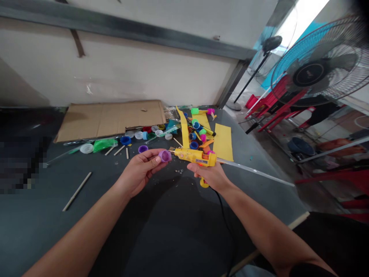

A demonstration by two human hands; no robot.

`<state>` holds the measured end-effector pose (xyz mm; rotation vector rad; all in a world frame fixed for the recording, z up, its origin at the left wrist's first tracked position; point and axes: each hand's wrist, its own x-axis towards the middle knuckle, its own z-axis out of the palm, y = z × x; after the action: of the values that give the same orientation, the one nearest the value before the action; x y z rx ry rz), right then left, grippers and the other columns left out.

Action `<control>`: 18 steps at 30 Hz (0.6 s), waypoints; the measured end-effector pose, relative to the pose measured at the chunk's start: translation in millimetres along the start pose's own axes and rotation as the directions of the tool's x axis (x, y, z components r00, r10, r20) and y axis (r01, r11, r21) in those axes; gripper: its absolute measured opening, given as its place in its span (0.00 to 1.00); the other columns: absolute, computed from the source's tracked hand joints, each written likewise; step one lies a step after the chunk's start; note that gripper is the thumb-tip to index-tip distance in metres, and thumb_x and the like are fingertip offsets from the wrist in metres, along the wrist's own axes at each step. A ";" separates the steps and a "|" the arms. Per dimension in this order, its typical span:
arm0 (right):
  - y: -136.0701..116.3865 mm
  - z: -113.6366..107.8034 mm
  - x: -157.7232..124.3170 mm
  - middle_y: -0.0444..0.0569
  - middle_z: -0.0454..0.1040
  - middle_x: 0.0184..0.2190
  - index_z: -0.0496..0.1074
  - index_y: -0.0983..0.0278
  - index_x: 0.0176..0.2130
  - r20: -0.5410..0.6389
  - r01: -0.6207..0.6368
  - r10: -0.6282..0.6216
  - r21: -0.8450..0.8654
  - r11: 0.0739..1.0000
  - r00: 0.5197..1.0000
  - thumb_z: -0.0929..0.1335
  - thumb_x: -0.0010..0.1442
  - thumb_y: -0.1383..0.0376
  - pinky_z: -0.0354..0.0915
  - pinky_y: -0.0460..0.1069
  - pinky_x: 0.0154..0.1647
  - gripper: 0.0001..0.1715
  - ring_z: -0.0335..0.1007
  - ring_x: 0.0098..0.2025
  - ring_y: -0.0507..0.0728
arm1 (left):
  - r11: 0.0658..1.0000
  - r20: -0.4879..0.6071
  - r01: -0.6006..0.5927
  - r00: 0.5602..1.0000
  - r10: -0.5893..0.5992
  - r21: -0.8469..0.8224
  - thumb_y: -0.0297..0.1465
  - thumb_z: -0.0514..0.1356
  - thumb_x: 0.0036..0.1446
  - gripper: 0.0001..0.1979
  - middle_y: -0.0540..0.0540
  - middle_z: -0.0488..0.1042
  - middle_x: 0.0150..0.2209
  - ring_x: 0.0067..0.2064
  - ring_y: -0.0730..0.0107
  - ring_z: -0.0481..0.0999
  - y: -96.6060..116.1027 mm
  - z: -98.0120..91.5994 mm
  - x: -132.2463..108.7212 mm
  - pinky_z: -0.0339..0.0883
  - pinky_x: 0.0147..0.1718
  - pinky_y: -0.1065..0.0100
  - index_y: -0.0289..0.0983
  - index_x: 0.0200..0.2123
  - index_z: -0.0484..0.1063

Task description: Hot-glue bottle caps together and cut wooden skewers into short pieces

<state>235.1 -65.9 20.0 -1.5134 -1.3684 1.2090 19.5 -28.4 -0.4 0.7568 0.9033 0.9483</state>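
Across the dark grey worktable (49,234) I see a flattened cardboard sheet (109,121) lying at the far edge, and beyond the table's right side a pedestal fan (317,65) and red plastic chairs (276,102). Scattered bottle caps (138,135), yellow paper strips (223,142) and wooden sticks (77,191) lie on the tabletop ahead of my hands. My left forearm (80,236) and right forearm (266,225) reach in from the lower corners of the view and converge above the middle of the table, both held up clear of its surface. My left hand (141,173) is closed in a pinch, with the thumb and curled fingers holding a purple bottle cap (165,156) by its sides, open end out of sight. My right hand (209,176) is closed around the grip of a yellow hot glue gun (196,157), which lies level with its nozzle (172,151) pointing left, just beside the purple bottle cap; I cannot tell whether they touch. A long clear glue stick (253,173) runs out from the back of the gun toward the right, and a black power cord (223,215) drops from beneath my right hand. A small red light (199,164) glows on the gun's side.
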 end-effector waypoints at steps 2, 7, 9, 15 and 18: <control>1.0 -0.5 0.0 0.42 0.67 0.19 0.76 0.64 0.35 0.001 0.000 0.000 -0.014 1.000 1.000 0.73 0.47 0.53 0.58 0.45 0.17 0.19 0.61 0.21 0.50 | 1.000 0.000 -0.007 1.000 0.007 -0.003 0.26 0.64 0.54 0.10 0.46 0.80 0.42 0.42 0.73 0.79 0.1 -0.3 0.1 0.72 0.43 0.77 0.36 0.41 0.78; 3.7 -0.5 0.5 0.43 0.69 0.21 0.76 0.64 0.36 0.009 0.012 -0.012 -0.029 0.999 1.000 0.73 0.47 0.53 0.57 0.45 0.18 0.20 0.60 0.21 0.49 | 1.000 -0.011 -0.017 1.000 0.017 -0.019 0.26 0.64 0.53 0.10 0.46 0.80 0.42 0.42 0.73 0.79 1.1 0.1 -0.6 0.72 0.44 0.76 0.36 0.41 0.78; 4.3 -0.1 0.8 0.44 0.70 0.22 0.76 0.64 0.36 0.007 0.023 -0.023 -0.018 1.000 1.000 0.73 0.47 0.53 0.58 0.45 0.19 0.21 0.60 0.21 0.49 | 1.000 -0.016 -0.012 1.000 0.012 -0.021 0.26 0.64 0.53 0.10 0.46 0.80 0.41 0.41 0.73 0.79 1.5 0.8 -0.9 0.72 0.44 0.76 0.35 0.41 0.78; 3.3 0.1 0.6 0.45 0.71 0.24 0.76 0.64 0.37 0.008 0.034 -0.034 0.003 0.999 0.999 0.74 0.46 0.51 0.60 0.45 0.19 0.22 0.59 0.21 0.48 | 0.999 -0.023 -0.032 0.999 0.031 -0.038 0.26 0.65 0.53 0.09 0.46 0.81 0.41 0.42 0.72 0.79 0.4 1.2 0.0 0.72 0.44 0.76 0.36 0.40 0.78; 2.0 0.3 0.8 0.44 0.70 0.21 0.77 0.64 0.37 -0.005 0.019 -0.019 -0.003 1.000 1.000 0.73 0.47 0.52 0.58 0.44 0.18 0.22 0.59 0.20 0.49 | 0.999 -0.010 -0.035 0.999 0.035 -0.023 0.27 0.65 0.53 0.09 0.46 0.81 0.41 0.42 0.72 0.79 -0.1 -0.1 -0.4 0.72 0.44 0.76 0.36 0.40 0.78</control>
<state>235.3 -65.5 17.9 -1.5013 -1.3790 1.1909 19.3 -28.8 -0.4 0.7513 0.8887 0.9924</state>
